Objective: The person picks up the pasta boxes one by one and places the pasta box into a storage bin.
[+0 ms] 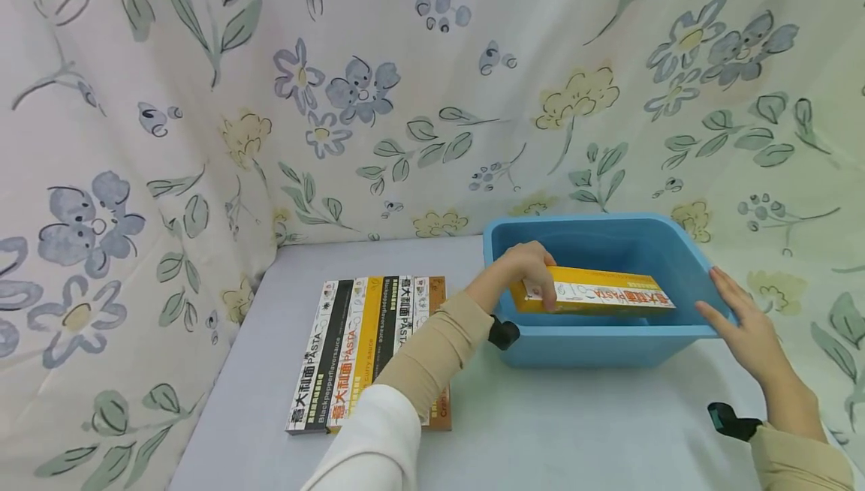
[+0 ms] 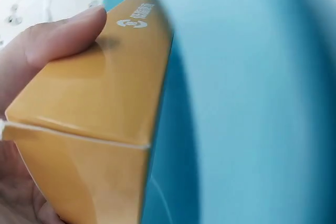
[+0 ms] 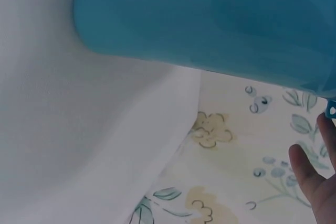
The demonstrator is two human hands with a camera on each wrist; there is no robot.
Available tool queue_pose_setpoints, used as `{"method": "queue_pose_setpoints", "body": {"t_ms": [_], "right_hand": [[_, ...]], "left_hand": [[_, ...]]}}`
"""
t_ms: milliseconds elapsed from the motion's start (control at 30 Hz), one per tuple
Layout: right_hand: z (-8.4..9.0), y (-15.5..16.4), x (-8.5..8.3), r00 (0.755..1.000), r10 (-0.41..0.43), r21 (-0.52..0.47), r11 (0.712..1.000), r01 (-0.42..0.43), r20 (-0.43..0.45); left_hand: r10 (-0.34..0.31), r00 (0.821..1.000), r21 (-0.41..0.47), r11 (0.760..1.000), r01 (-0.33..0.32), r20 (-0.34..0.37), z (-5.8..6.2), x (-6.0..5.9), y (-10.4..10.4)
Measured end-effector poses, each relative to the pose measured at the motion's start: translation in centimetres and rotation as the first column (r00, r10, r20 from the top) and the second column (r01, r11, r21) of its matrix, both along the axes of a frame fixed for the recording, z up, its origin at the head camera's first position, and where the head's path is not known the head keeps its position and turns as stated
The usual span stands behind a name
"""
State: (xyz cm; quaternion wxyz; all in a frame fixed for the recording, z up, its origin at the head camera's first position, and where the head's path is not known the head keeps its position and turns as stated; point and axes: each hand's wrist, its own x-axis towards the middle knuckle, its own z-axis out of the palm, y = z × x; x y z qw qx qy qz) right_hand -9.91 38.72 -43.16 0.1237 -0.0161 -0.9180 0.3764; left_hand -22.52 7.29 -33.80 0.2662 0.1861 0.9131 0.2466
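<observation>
My left hand (image 1: pixel 534 269) grips a yellow pasta box (image 1: pixel 601 290) at its left end, thumb on one face in the left wrist view. The box lies tilted within the opening of a blue plastic bin (image 1: pixel 574 352), its printed white side facing me. Whether it touches the bin's floor is hidden. At the bin's right rim is my right hand (image 1: pixel 750 326), its fingers fairly straight and touching the edge; in the right wrist view its fingertips (image 3: pixel 324 121) meet the bin's corner.
Several pasta boxes (image 1: pixel 331 356) in black, yellow and brown lie side by side on the white table (image 1: pixel 236 408), left of the bin, partly covered by my left sleeve. A floral curtain (image 1: pixel 419 100) hangs behind the table and along its sides.
</observation>
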Motion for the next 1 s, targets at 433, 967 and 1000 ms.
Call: {"method": "queue_pose_setpoints", "body": {"t_ms": [433, 967, 1000], "right_hand": [[-0.1, 0.2, 0.5, 1.000, -0.017, 0.006, 1.000, 0.017, -0.024], [0.0, 0.1, 0.0, 0.999, 0.009, 0.011, 1.000, -0.008, -0.040], [0.0, 0.1, 0.0, 0.999, 0.010, 0.012, 1.000, -0.010, -0.042]], "left_hand": [[-0.118, 0.992, -0.250, 0.962, 0.106, -0.036, 0.5, 0.9, 3.6], [-0.216, 0.975, -0.493, 0.844, 0.211, 0.048, 1.6, 1.4, 7.3], [-0.214, 0.976, -0.491, 0.845, 0.210, 0.049, 1.5, 1.3, 7.3]]}}
